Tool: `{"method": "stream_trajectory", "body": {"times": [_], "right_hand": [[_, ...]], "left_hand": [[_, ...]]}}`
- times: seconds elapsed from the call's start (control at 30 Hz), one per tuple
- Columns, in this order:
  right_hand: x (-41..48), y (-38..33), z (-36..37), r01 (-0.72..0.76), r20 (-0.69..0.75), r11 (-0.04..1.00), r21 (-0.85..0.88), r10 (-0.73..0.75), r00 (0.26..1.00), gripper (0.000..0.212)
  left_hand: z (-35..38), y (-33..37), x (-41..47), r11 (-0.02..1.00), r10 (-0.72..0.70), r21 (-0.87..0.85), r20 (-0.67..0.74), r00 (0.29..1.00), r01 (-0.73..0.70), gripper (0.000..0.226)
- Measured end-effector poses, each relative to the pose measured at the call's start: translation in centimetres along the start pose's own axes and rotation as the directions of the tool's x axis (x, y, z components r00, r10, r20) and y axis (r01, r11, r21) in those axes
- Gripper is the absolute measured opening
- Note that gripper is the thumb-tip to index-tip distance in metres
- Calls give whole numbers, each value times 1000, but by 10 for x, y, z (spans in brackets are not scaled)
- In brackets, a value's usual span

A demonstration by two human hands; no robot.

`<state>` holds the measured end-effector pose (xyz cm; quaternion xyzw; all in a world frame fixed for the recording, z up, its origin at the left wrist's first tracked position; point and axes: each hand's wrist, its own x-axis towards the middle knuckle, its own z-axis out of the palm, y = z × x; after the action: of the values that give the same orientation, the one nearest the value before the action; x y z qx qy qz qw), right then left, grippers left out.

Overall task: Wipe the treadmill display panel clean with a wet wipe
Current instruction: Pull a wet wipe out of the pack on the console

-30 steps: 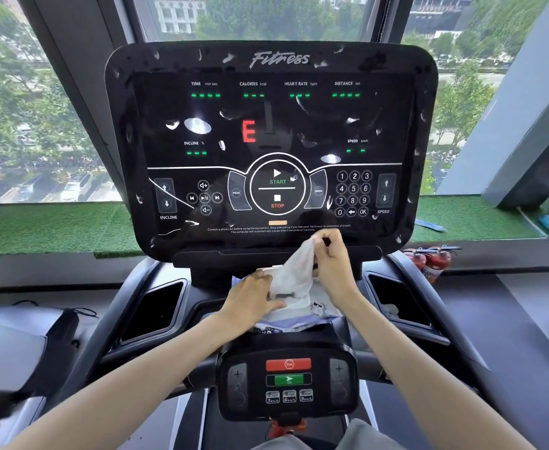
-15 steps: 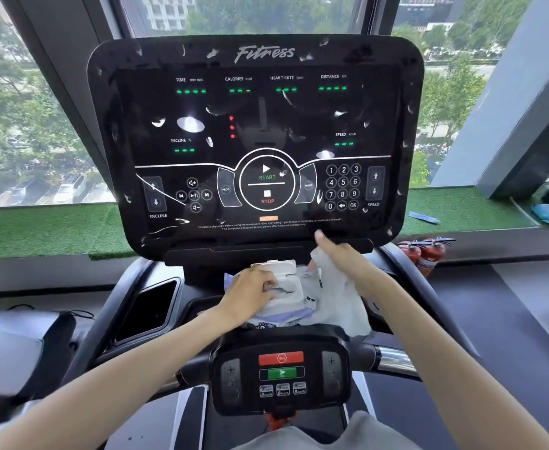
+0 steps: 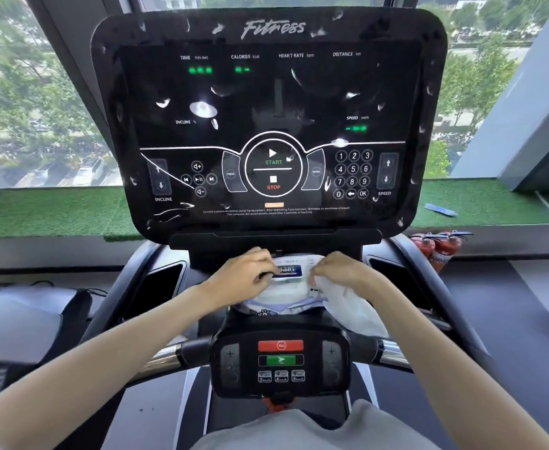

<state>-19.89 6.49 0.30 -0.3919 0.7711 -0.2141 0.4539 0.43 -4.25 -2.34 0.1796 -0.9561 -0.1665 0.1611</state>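
Observation:
The black treadmill display panel (image 3: 268,102) stands upright ahead, speckled with white smears and droplets. Below it, on the console ledge, lies a pack of wet wipes (image 3: 287,287) with its flip lid down. My left hand (image 3: 244,274) presses on the lid's left side. My right hand (image 3: 341,271) rests on the pack's right side and holds a white wet wipe (image 3: 347,306), which hangs down toward the right handlebar.
A small control pod (image 3: 281,360) with red and green buttons sits on the handlebar in front of me. Open cup holders (image 3: 159,287) flank the console. Red fire extinguishers (image 3: 435,246) stand at the right by the window ledge of green turf (image 3: 39,212).
My right hand pulled the wipe free of the pack, swung it to the right, then came down onto the pack. The pack's lid went from open to closed under my left hand.

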Motion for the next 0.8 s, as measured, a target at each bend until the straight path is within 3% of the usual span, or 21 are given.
{"method": "stream_trajectory", "body": {"times": [0.13,0.23,0.4,0.5,0.6,0.7,0.8], "right_hand": [[0,-7,-2,3,-16,998,62,-2,1000,26],[4,-6,-3,25,30,993,120,-29,999,24],[10,-4,0,21,55,988,152,-29,998,20],[7,-10,0,71,76,978,198,-87,993,20],[2,-23,-10,182,89,930,318,-220,971,17],[-3,-40,-18,270,87,883,384,-325,942,21],[-6,-52,-21,335,60,848,410,-391,918,20]], "left_hand": [[16,5,3,999,-42,-23,213,976,48,16],[24,7,15,975,-166,-104,241,956,196,5],[28,10,33,951,-290,28,428,856,308,11],[23,12,38,917,-342,-7,501,795,399,11],[-1,27,40,716,-275,-382,615,739,584,33],[-22,52,33,506,-192,-615,602,775,604,44],[-27,70,25,328,-213,-773,500,840,543,29]]}}
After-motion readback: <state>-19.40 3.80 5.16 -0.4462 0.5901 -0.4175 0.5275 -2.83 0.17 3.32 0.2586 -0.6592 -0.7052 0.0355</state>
